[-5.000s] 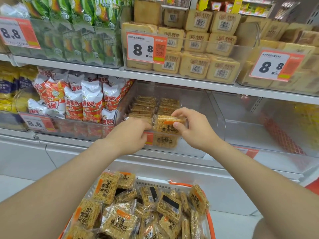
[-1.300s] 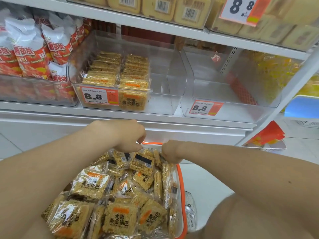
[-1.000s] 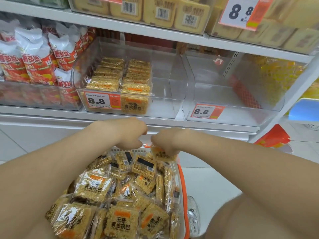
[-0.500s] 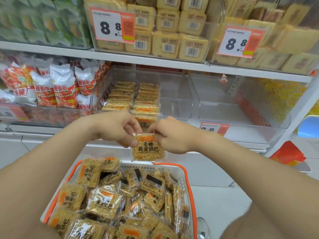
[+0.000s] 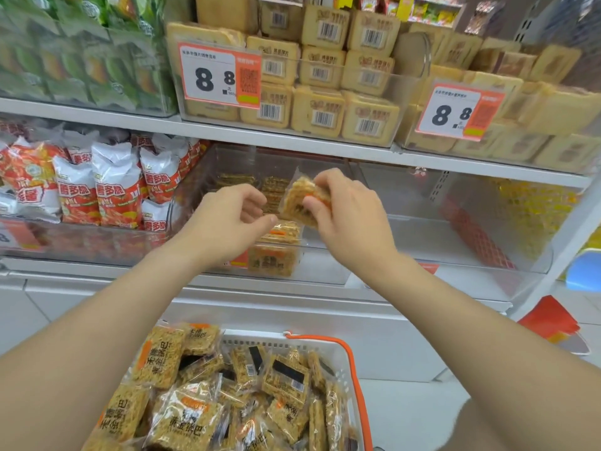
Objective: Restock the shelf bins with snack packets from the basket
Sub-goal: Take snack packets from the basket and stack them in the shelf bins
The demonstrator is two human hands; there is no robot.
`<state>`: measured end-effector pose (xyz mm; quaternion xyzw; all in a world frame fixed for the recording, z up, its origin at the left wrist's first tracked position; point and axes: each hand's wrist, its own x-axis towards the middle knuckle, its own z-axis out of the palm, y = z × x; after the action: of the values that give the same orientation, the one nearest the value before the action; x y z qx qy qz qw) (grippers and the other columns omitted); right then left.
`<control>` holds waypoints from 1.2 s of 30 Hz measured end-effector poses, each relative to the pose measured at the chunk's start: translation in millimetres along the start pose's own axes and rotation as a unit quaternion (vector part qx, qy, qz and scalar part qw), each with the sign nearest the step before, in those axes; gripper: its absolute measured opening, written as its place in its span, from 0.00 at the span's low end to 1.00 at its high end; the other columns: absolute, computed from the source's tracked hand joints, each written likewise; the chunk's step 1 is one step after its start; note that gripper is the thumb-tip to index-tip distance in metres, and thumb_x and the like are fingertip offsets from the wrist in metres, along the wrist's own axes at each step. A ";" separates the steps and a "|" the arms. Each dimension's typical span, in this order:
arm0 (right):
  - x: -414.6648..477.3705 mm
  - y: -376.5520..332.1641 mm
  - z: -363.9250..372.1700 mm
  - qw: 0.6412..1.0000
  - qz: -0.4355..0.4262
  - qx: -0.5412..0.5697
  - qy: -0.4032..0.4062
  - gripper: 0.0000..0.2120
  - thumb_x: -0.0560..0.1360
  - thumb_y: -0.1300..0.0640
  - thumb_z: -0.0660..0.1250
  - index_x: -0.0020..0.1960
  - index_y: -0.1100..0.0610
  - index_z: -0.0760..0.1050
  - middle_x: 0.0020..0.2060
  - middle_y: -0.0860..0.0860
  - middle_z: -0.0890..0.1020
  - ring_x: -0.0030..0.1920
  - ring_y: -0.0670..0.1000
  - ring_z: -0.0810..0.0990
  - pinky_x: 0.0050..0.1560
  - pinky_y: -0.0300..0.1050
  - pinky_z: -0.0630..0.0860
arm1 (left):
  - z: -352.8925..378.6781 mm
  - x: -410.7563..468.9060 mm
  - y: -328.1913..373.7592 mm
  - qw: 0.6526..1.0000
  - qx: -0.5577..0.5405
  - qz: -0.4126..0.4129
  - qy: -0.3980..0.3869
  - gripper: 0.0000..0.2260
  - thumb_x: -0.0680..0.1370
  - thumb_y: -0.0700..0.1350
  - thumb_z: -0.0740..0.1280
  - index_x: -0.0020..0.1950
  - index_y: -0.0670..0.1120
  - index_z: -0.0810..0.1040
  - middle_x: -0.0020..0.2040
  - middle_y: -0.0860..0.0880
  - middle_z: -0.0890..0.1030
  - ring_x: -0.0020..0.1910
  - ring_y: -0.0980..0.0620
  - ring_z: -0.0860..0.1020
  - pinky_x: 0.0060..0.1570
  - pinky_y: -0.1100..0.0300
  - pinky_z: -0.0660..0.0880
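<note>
The right hand pinched one rice-crust packet over the clear bin. The left hand curled its fingers beside it, contact unclear. Two packet rows left room at the bin's right.

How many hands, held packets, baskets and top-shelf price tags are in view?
Hands: 2 (left hand, right hand)
Held packet: 1, in the right hand
Basket: 1
Top-shelf price tags: 2
Total: 6

Shop aisle: shelves of clear bins with packaged snacks, orange 8.8 price tags
</note>
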<state>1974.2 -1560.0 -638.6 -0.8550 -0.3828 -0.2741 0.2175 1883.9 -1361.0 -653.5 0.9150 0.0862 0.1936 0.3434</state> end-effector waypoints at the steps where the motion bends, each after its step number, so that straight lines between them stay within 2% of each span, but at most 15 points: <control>1: 4.6 4.5 6.8 0.999 0.006 -0.027 0.016 0.11 0.83 0.49 0.65 0.61 0.55 0.73 0.47 0.53 0.84 0.47 0.61 0.80 0.46 0.57 0.75 | 6.0 3.7 -3.5 0.999 0.039 0.016 -0.001 0.16 0.80 0.56 0.72 0.65 0.50 0.81 0.56 0.54 0.84 0.55 0.56 0.82 0.58 0.56 0.79; 3: 15.5 11.5 22.3 0.995 0.019 -0.102 0.010 0.12 0.84 0.50 0.65 0.61 0.57 0.72 0.46 0.54 0.83 0.44 0.61 0.81 0.39 0.53 0.71 | 19.3 9.4 -9.0 0.991 0.123 0.045 -0.032 0.18 0.83 0.55 0.68 0.68 0.47 0.79 0.63 0.49 0.82 0.63 0.48 0.79 0.65 0.50 0.76; 6: 32.2 15.8 43.9 0.972 0.016 -0.235 -0.025 0.12 0.81 0.54 0.70 0.59 0.58 0.71 0.44 0.53 0.83 0.42 0.59 0.84 0.34 0.48 0.65 | 36.2 16.5 -13.6 0.965 0.237 0.076 -0.085 0.22 0.84 0.57 0.61 0.73 0.46 0.76 0.72 0.47 0.76 0.73 0.44 0.73 0.70 0.44 0.71; 10: 60.8 29.4 67.7 0.943 0.010 -0.307 -0.128 0.25 0.73 0.67 0.70 0.70 0.64 0.72 0.46 0.56 0.85 0.45 0.62 0.86 0.35 0.48 0.70 | 46.7 29.2 -16.3 0.952 0.276 0.086 -0.099 0.24 0.86 0.60 0.55 0.78 0.51 0.72 0.82 0.48 0.66 0.81 0.45 0.62 0.77 0.42 0.61; 13: 80.5 38.9 81.8 0.920 0.029 -0.374 -0.109 0.22 0.58 0.64 0.80 0.52 0.61 0.85 0.30 0.54 0.83 0.30 0.57 0.84 0.28 0.42 0.74 | 49.5 39.6 -26.7 0.947 0.289 0.077 -0.120 0.28 0.84 0.64 0.51 0.81 0.54 0.67 0.84 0.48 0.63 0.82 0.45 0.60 0.78 0.40 0.57; 15: 94.4 47.7 94.3 0.929 0.046 -0.323 -0.174 0.16 0.72 0.66 0.73 0.59 0.63 0.82 0.43 0.59 0.87 0.45 0.63 0.87 0.40 0.51 0.80 | 49.4 43.6 -36.7 0.944 0.290 0.047 -0.149 0.33 0.82 0.69 0.46 0.83 0.54 0.62 0.85 0.46 0.59 0.83 0.44 0.57 0.80 0.37 0.52; 17: 107.7 64.6 110.3 0.932 0.042 -0.319 -0.164 0.15 0.81 0.64 0.61 0.66 0.62 0.78 0.54 0.61 0.86 0.57 0.65 0.85 0.51 0.54 0.79 | 50.2 46.0 -42.5 0.940 0.295 0.028 -0.171 0.36 0.81 0.70 0.44 0.84 0.54 0.59 0.85 0.46 0.59 0.84 0.45 0.53 0.80 0.33 0.48; 20: 112.4 74.4 126.5 0.917 0.016 -0.383 -0.109 0.14 0.82 0.58 0.60 0.64 0.54 0.79 0.49 0.55 0.87 0.50 0.60 0.87 0.46 0.48 0.78 | 51.4 48.4 -42.4 0.938 0.280 0.014 -0.202 0.41 0.78 0.76 0.43 0.84 0.53 0.56 0.85 0.49 0.56 0.85 0.46 0.49 0.79 0.28 0.45; 21: 112.7 75.9 132.4 0.919 0.004 -0.376 -0.114 0.14 0.82 0.59 0.60 0.66 0.55 0.77 0.51 0.56 0.86 0.53 0.62 0.86 0.46 0.49 0.77 | 50.2 48.8 -41.8 0.942 0.263 0.013 -0.209 0.44 0.75 0.79 0.43 0.83 0.54 0.55 0.85 0.51 0.56 0.84 0.46 0.50 0.77 0.26 0.46; 23: 116.9 79.1 141.5 0.920 0.008 -0.349 -0.179 0.16 0.83 0.62 0.58 0.69 0.59 0.73 0.59 0.61 0.83 0.62 0.65 0.81 0.57 0.56 0.75 | 46.8 47.4 -43.1 0.947 0.237 0.027 -0.214 0.46 0.70 0.84 0.45 0.79 0.57 0.57 0.82 0.54 0.58 0.82 0.44 0.55 0.75 0.23 0.48; 26: 125.4 84.4 148.9 0.913 0.020 -0.376 -0.157 0.17 0.82 0.61 0.60 0.68 0.58 0.76 0.64 0.61 0.80 0.70 0.65 0.72 0.69 0.61 0.67 | 46.2 43.5 -46.3 0.939 0.258 0.056 -0.220 0.44 0.67 0.85 0.46 0.74 0.60 0.57 0.79 0.55 0.61 0.81 0.42 0.56 0.75 0.24 0.51; 28: 127.9 83.3 154.4 0.917 0.037 -0.366 -0.152 0.17 0.81 0.61 0.62 0.68 0.58 0.77 0.68 0.61 0.77 0.72 0.66 0.69 0.68 0.61 0.67 | 48.9 42.7 -47.1 0.935 0.274 0.062 -0.217 0.43 0.68 0.85 0.46 0.74 0.60 0.57 0.79 0.54 0.63 0.81 0.41 0.56 0.75 0.25 0.53; 31: 130.4 82.8 159.1 0.931 0.080 -0.308 -0.179 0.18 0.81 0.65 0.62 0.70 0.60 0.76 0.71 0.63 0.71 0.74 0.68 0.67 0.60 0.62 0.76 | 50.9 44.3 -46.0 0.937 0.274 0.058 -0.209 0.42 0.68 0.84 0.46 0.73 0.60 0.58 0.78 0.53 0.64 0.80 0.41 0.58 0.74 0.28 0.57; 34: 127.8 82.3 162.9 0.934 0.083 -0.272 -0.217 0.18 0.80 0.68 0.63 0.69 0.63 0.76 0.66 0.64 0.77 0.67 0.66 0.76 0.58 0.58 0.78 | 50.8 45.1 -46.9 0.937 0.273 0.054 -0.209 0.42 0.67 0.84 0.46 0.72 0.60 0.58 0.78 0.53 0.65 0.79 0.41 0.58 0.74 0.29 0.59; 36: 125.9 82.7 161.1 0.946 0.097 -0.239 -0.197 0.18 0.80 0.69 0.63 0.70 0.65 0.72 0.63 0.64 0.79 0.64 0.66 0.79 0.57 0.57 0.78 | 51.3 45.2 -48.3 0.936 0.278 0.060 -0.206 0.41 0.68 0.84 0.47 0.73 0.60 0.58 0.78 0.53 0.65 0.79 0.41 0.59 0.73 0.29 0.60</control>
<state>2156.9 -1449.5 -693.7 -0.9519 -0.2566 -0.1609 -0.0473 1945.1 -1342.2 -707.5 0.9972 0.0092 -0.0108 0.0739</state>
